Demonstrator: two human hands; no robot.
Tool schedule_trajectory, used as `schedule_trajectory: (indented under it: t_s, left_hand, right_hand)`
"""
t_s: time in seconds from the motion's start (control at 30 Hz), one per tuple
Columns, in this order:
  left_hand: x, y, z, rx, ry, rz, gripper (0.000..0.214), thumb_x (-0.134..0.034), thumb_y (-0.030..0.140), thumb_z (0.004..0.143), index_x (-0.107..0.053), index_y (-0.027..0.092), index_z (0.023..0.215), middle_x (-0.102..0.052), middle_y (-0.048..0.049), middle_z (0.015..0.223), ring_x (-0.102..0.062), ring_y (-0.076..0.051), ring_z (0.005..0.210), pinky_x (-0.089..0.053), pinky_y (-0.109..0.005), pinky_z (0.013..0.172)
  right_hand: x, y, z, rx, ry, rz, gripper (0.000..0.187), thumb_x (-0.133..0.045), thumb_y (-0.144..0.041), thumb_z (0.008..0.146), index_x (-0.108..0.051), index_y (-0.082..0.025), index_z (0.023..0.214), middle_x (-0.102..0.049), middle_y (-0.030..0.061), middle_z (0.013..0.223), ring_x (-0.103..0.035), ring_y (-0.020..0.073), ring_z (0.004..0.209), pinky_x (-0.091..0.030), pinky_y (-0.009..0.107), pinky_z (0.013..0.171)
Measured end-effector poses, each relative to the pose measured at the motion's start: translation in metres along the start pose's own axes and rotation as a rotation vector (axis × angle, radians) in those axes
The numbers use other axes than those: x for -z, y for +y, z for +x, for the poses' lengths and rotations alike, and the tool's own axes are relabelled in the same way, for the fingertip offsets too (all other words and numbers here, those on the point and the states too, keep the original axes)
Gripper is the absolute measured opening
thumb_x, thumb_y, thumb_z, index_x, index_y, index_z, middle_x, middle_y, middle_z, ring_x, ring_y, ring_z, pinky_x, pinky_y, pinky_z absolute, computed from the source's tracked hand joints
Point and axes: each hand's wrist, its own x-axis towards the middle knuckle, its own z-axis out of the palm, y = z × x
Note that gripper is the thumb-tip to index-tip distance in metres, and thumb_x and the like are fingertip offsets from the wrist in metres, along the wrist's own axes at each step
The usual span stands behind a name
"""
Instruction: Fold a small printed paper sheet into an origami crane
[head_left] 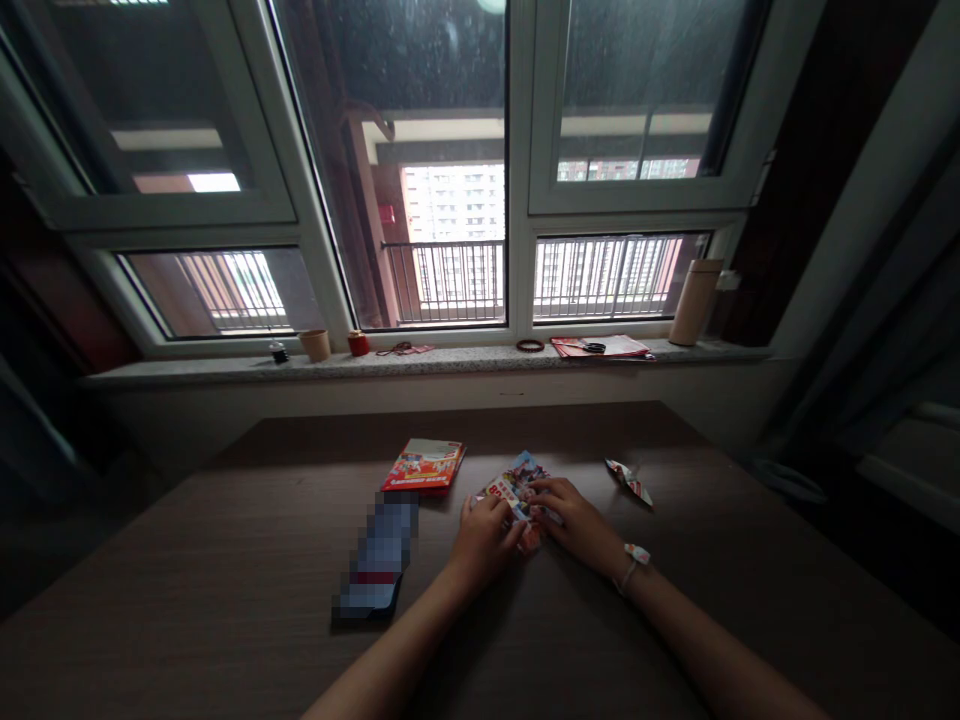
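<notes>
Both of my hands rest on a colourful printed sheet of paper (517, 480) lying on the dark wooden table (225, 560). My left hand (484, 540) has its fingers curled and pinches the near edge of the paper. My right hand (574, 520) lies over the paper's right side with fingers pressed down on it; a bracelet (634, 560) is on that wrist. A small folded paper figure (628, 478) lies to the right of my hands.
A red printed booklet (424, 465) lies on the table to the left of the paper, and a blurred-out flat object (379, 560) lies nearer me. The windowsill (420, 362) holds small cups, a red pad (600, 347), a ring and a tall cylinder (694, 302).
</notes>
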Motion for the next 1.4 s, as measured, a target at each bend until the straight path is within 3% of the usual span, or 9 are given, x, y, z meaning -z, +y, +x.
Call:
schedule_trajectory:
  t_s: [0.13, 0.37, 0.47, 0.6, 0.73, 0.87, 1.1, 1.27, 1.4]
  left_hand:
    - [-0.001, -0.001, 0.001, 0.017, -0.033, 0.014, 0.019, -0.05, 0.032, 0.088, -0.061, 0.024, 0.102, -0.063, -0.0055, 0.111, -0.054, -0.021, 0.112, -0.024, -0.051, 0.11]
    - [-0.008, -0.005, 0.0, 0.009, -0.069, 0.095, 0.028, -0.044, 0.026, 0.089, -0.058, 0.026, 0.114, -0.056, -0.0077, 0.126, -0.046, -0.023, 0.125, -0.021, -0.056, 0.111]
    - [-0.011, -0.006, -0.001, -0.013, -0.117, 0.151, 0.041, -0.04, 0.024, 0.091, -0.049, 0.026, 0.131, -0.048, -0.0086, 0.141, -0.04, -0.023, 0.132, -0.014, -0.058, 0.114]
    - [-0.016, -0.008, -0.002, -0.045, -0.178, 0.237, 0.049, -0.03, 0.036, 0.096, -0.036, 0.025, 0.143, -0.037, -0.0072, 0.15, -0.032, -0.025, 0.139, -0.014, -0.059, 0.114]
    - [-0.018, -0.01, -0.002, -0.027, -0.186, 0.281, 0.054, -0.024, 0.044, 0.096, -0.033, 0.023, 0.145, -0.03, -0.0084, 0.153, -0.021, -0.027, 0.143, -0.014, -0.06, 0.113]
    - [-0.017, -0.009, -0.004, 0.0, -0.145, 0.276, 0.054, -0.026, 0.046, 0.095, -0.034, 0.025, 0.145, -0.027, -0.0098, 0.154, -0.018, -0.028, 0.144, -0.012, -0.06, 0.113]
    - [-0.021, -0.009, -0.008, 0.061, -0.069, 0.275, 0.057, -0.028, 0.05, 0.094, -0.039, 0.025, 0.143, -0.026, -0.0122, 0.154, -0.018, -0.028, 0.144, -0.01, -0.057, 0.114]
    - [-0.021, -0.009, -0.01, 0.07, -0.055, 0.289, 0.059, -0.027, 0.052, 0.094, -0.039, 0.021, 0.143, -0.026, -0.0131, 0.154, -0.018, -0.029, 0.144, -0.011, -0.054, 0.115]
    - [-0.018, -0.008, -0.011, 0.049, -0.048, 0.295, 0.059, -0.024, 0.052, 0.095, -0.036, 0.022, 0.144, -0.024, -0.0106, 0.155, -0.015, -0.027, 0.145, -0.008, -0.058, 0.114]
  right_hand:
    - [-0.003, 0.001, 0.0, 0.022, -0.078, -0.096, 0.033, -0.05, -0.026, 0.091, -0.059, -0.026, 0.123, -0.058, 0.0076, 0.128, -0.049, 0.0219, 0.12, -0.041, 0.039, 0.103]
    - [-0.005, -0.016, 0.0, -0.053, -0.071, -0.259, 0.022, -0.046, -0.022, 0.092, -0.066, -0.019, 0.098, -0.064, 0.0098, 0.102, -0.056, 0.022, 0.099, -0.046, 0.037, 0.091]
    - [-0.018, -0.016, -0.002, -0.087, -0.014, -0.238, 0.028, -0.043, -0.017, 0.091, -0.062, -0.016, 0.111, -0.06, 0.0129, 0.116, -0.053, 0.0232, 0.112, -0.045, 0.038, 0.098]
    - [-0.03, -0.01, -0.005, -0.043, -0.086, -0.197, 0.043, -0.036, -0.024, 0.095, -0.046, -0.018, 0.136, -0.045, 0.0108, 0.143, -0.039, 0.0214, 0.134, -0.033, 0.041, 0.112]
    - [-0.026, -0.011, -0.006, -0.083, -0.183, -0.256, 0.047, -0.029, -0.033, 0.097, -0.036, -0.023, 0.143, -0.034, 0.0067, 0.151, -0.03, 0.0214, 0.14, -0.023, 0.048, 0.115]
    - [-0.022, -0.017, -0.006, -0.158, -0.196, -0.303, 0.049, -0.028, -0.043, 0.097, -0.035, -0.028, 0.143, -0.028, 0.0052, 0.153, -0.026, 0.0257, 0.141, -0.019, 0.055, 0.114]
    - [-0.028, -0.016, -0.01, -0.283, -0.155, -0.328, 0.064, -0.029, -0.054, 0.094, -0.035, -0.015, 0.144, -0.028, 0.015, 0.152, -0.021, 0.0282, 0.143, -0.018, 0.052, 0.114]
    - [-0.027, -0.012, -0.013, -0.293, -0.142, -0.317, 0.066, -0.026, -0.056, 0.094, -0.035, -0.013, 0.144, -0.029, 0.0147, 0.151, -0.023, 0.0276, 0.142, -0.018, 0.05, 0.116]
    - [-0.027, -0.01, -0.015, -0.261, -0.126, -0.304, 0.062, -0.026, -0.051, 0.096, -0.036, -0.012, 0.143, -0.026, 0.0149, 0.153, -0.021, 0.0268, 0.143, -0.018, 0.048, 0.116]
